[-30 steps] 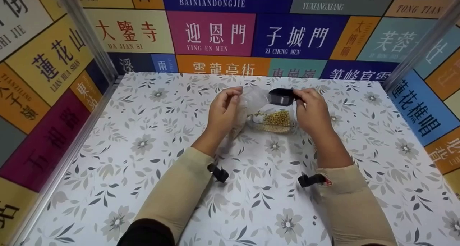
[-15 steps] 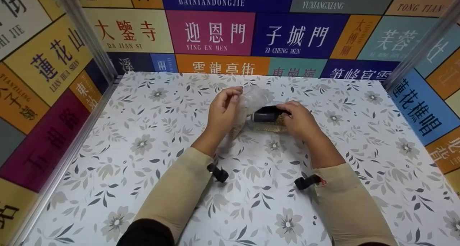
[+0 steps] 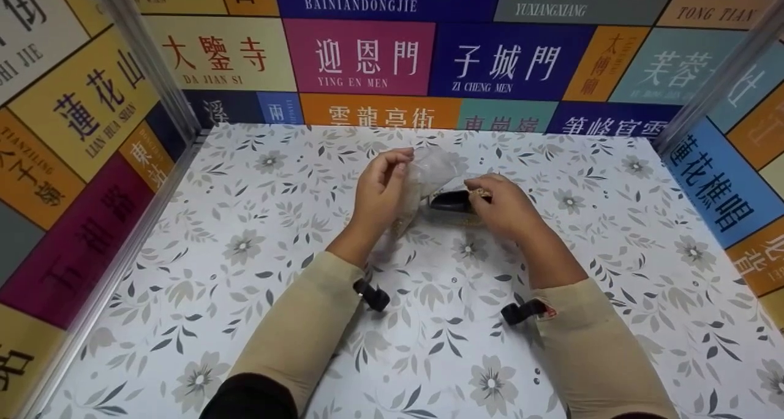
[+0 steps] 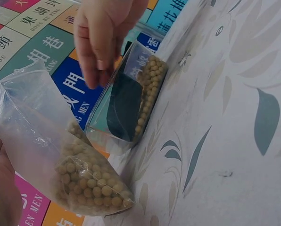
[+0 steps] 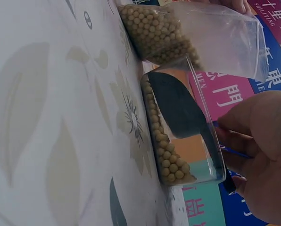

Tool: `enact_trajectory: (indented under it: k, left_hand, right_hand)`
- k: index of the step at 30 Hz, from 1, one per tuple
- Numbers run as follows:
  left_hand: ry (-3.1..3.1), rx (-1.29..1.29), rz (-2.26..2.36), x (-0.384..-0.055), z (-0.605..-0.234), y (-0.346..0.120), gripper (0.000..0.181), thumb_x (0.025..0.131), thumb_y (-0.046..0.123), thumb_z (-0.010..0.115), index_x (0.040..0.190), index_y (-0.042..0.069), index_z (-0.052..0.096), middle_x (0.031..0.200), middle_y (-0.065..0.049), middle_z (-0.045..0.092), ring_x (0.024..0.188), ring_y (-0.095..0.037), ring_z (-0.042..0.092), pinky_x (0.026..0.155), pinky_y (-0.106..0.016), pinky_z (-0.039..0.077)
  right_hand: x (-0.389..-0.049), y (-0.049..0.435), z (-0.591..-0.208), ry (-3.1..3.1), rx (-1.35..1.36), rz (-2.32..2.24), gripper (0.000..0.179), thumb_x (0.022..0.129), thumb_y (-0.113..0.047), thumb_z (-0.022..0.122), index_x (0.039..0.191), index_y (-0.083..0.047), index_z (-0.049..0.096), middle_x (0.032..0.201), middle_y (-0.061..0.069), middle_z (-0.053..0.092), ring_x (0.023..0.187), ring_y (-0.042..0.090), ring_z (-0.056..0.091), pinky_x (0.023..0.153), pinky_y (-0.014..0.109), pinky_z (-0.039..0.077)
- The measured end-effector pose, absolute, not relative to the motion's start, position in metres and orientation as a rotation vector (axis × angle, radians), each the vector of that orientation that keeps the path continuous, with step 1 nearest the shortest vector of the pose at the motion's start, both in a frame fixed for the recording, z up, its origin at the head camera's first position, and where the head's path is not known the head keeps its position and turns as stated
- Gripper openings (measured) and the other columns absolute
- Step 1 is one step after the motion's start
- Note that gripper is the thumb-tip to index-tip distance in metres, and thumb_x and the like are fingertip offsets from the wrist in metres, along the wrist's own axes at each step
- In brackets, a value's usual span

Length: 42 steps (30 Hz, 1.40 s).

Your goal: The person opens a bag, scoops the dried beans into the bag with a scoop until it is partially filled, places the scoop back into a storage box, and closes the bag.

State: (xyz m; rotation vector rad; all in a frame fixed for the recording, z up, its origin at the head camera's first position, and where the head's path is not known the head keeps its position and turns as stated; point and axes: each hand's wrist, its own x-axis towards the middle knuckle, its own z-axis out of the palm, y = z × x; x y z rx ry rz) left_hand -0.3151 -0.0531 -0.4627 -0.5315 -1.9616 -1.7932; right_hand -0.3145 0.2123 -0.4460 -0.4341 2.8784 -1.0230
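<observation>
My left hand grips the side of a clear plastic bag, which stands upright with its mouth open. Round, pale soybeans fill the bag's lower part. Just right of it is a clear rectangular box with a layer of soybeans along its bottom. With curled fingers, my right hand pinches the handle of a black scoop. The scoop's blade is down inside the box, close over the beans, as both wrist views show. In the head view, the right fingers cover the box's right end.
A white tabletop printed with grey flowers and leaves lies under everything. Colourful sign-printed panels stand along the back and both sides. Black straps with small cameras sit on both sleeves.
The right hand has lowered the scoop from above the bag's mouth, leftward and down into the box, tilting it. The left hand and bag stay almost still.
</observation>
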Motion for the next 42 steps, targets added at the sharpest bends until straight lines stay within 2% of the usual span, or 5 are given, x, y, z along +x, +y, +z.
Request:
enact_trajectory:
  k: [9, 20, 27, 37, 42]
  left_hand:
    - [-1.951, -0.527, -1.798, -0.315, -0.463, -0.053, 0.017, 0.110, 0.012, 0.056, 0.120, 0.006, 0.069, 0.137, -0.007, 0.072, 0.133, -0.014, 0.065, 0.115, -0.030, 0.052]
    - [-1.949, -0.541, -1.849, -0.311, -0.459, -0.051, 0.027, 0.111, 0.017, 0.057, 0.134, 0.008, 0.067, 0.135, -0.011, 0.072, 0.128, -0.014, 0.067, 0.112, -0.031, 0.054]
    - [-1.993, -0.549, -1.846, -0.309, -0.458, -0.049, 0.030, 0.112, 0.014, 0.054, 0.139, 0.012, 0.066, 0.139, -0.003, 0.071, 0.134, -0.012, 0.065, 0.118, -0.030, 0.050]
    - [-2.008, -0.579, -1.919, -0.309, -0.459, -0.046, 0.037, 0.107, 0.011, 0.061, 0.144, 0.012, 0.061, 0.148, -0.002, 0.066, 0.141, -0.013, 0.062, 0.120, -0.028, 0.049]
    - [-2.044, -0.564, -1.887, -0.309, -0.459, -0.047, 0.040, 0.107, 0.018, 0.063, 0.147, 0.014, 0.060, 0.153, -0.004, 0.063, 0.145, -0.013, 0.059, 0.123, -0.027, 0.046]
  right_hand:
    - [-0.299, 0.188, -0.432, 2.690, -0.393, -1.525, 0.048, 0.111, -0.038, 0.056, 0.155, -0.019, 0.057, 0.155, 0.004, 0.062, 0.149, 0.023, 0.054, 0.126, 0.050, 0.042]
    - [-0.291, 0.172, -0.435, 2.422, -0.437, -1.885, 0.054, 0.112, -0.023, 0.057, 0.161, -0.004, 0.046, 0.157, 0.011, 0.061, 0.148, 0.025, 0.055, 0.127, 0.038, 0.042]
    - [-0.287, 0.156, -0.436, 2.222, -0.493, -2.037, 0.065, 0.108, -0.015, 0.064, 0.165, -0.002, 0.036, 0.165, 0.012, 0.051, 0.155, 0.032, 0.046, 0.113, 0.017, 0.049]
    - [-0.280, 0.133, -0.441, 2.126, -0.574, -2.096, 0.079, 0.099, -0.005, 0.074, 0.166, -0.002, 0.032, 0.173, 0.014, 0.038, 0.159, 0.029, 0.041, 0.130, 0.048, 0.037]
    - [-0.275, 0.128, -0.441, 2.179, -0.539, -2.086, 0.082, 0.097, -0.007, 0.079, 0.166, -0.006, 0.035, 0.172, 0.011, 0.041, 0.156, 0.024, 0.046, 0.129, 0.044, 0.040]
